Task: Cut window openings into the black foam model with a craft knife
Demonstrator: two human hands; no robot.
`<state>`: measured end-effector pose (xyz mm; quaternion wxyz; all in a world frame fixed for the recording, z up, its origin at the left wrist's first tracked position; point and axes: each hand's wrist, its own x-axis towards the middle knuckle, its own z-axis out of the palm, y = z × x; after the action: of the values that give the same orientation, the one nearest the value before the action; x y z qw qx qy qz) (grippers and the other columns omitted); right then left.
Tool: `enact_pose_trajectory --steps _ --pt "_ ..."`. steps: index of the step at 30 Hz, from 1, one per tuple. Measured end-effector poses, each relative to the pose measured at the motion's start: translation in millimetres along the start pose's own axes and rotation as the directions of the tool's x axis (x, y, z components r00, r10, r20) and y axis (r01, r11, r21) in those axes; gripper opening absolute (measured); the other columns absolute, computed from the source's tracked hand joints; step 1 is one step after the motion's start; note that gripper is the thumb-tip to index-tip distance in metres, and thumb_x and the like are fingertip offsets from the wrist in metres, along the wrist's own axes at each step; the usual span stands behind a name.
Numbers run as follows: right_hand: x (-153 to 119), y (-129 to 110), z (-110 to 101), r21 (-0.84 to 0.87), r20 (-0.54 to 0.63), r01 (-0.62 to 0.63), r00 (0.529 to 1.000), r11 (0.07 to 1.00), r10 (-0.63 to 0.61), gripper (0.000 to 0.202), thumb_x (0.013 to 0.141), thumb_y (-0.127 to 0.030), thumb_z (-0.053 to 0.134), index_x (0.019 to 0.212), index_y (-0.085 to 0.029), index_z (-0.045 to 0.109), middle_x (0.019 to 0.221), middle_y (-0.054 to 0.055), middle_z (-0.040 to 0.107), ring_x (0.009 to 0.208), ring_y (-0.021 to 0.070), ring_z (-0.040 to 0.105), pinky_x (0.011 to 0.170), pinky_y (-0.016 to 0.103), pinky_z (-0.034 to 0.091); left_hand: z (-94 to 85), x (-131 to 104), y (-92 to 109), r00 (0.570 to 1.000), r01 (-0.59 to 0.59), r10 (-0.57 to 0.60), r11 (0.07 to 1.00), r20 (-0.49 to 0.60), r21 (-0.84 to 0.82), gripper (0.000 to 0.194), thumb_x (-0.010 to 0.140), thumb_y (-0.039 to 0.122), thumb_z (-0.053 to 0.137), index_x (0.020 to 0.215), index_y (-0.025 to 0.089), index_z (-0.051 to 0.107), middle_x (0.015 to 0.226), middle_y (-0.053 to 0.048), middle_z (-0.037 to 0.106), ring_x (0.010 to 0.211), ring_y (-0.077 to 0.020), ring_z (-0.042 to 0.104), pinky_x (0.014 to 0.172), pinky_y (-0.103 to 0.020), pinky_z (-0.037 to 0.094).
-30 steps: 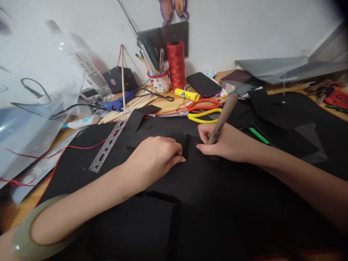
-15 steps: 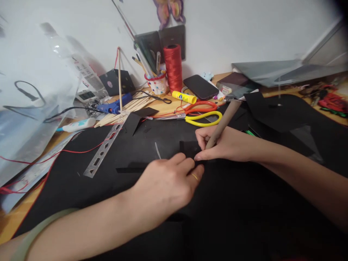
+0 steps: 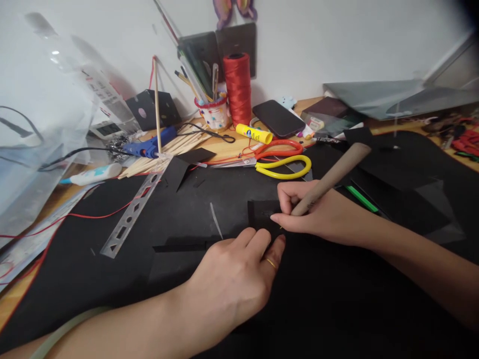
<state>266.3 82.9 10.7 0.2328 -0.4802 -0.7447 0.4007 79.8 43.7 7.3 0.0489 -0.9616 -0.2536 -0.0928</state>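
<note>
My right hand [image 3: 314, 209] is closed around a thick grey-brown handled tool [image 3: 331, 177], tilted up to the right, with its thin tip over a small black piece [image 3: 260, 212]. Just left of it, my left hand [image 3: 239, 274] lies palm down with a ring on one finger, its fingers curled and pressed together at the near edge of that piece. What sits under the left fingertips is hidden. A narrow black strip [image 3: 177, 248] lies left of my left hand. A thin translucent strip [image 3: 216, 220] rests on the black mat [image 3: 130, 279] above it.
A clear stencil ruler [image 3: 130, 217] lies at left. Behind the hands are scissors [image 3: 286, 167], a yellow glue stick [image 3: 254, 133], a phone [image 3: 279, 118], a red thread spool [image 3: 238, 89], a pen cup [image 3: 213, 112] and a blue glue gun [image 3: 149, 144]. Black sheets and a green strip [image 3: 361, 198] lie right.
The camera view has shifted slightly. The tool in my right hand now leans further to the right and its tip shows. My right hand has moved a little away from my left.
</note>
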Motion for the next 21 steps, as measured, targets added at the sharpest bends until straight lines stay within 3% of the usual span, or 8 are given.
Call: enact_pose_trajectory --steps 8,13,21 --pt "-0.5 -3.8 -0.9 -0.06 0.031 0.052 0.998 0.997 -0.05 0.024 0.071 -0.021 0.058 0.058 -0.018 0.038 0.05 -0.007 0.04 0.048 0.0047 0.034 0.043 0.018 0.025 3.0 -0.6 -1.0 0.999 -0.017 0.017 1.0 -0.05 0.001 0.028 0.088 0.009 0.035 0.105 0.007 0.057 0.07 -0.003 0.051 0.057 -0.0138 0.05 0.038 -0.023 0.043" --pt "0.7 -8.2 -1.8 -0.048 0.078 0.013 0.997 0.999 -0.009 0.024 0.072 -0.02 0.057 0.058 -0.017 0.038 0.051 -0.007 0.04 0.049 0.0042 0.034 0.043 0.018 0.026 4.9 -0.3 -1.7 0.999 -0.032 0.033 0.999 -0.037 0.015 0.026 0.086 0.01 0.04 0.106 0.007 0.057 0.068 -0.002 0.048 0.055 -0.013 0.048 0.038 -0.023 0.041" --pt "1.0 0.4 -2.1 -0.042 0.12 0.111 0.987 0.993 -0.105 0.024 0.074 -0.022 0.057 0.06 -0.018 0.038 0.053 -0.008 0.039 0.05 0.0038 0.034 0.042 0.016 0.026 5.6 0.5 -1.8 0.999 -0.022 0.02 0.999 -0.05 -0.028 0.026 0.084 0.01 0.045 0.105 0.006 0.058 0.069 -0.002 0.049 0.055 -0.0132 0.047 0.038 -0.024 0.042"
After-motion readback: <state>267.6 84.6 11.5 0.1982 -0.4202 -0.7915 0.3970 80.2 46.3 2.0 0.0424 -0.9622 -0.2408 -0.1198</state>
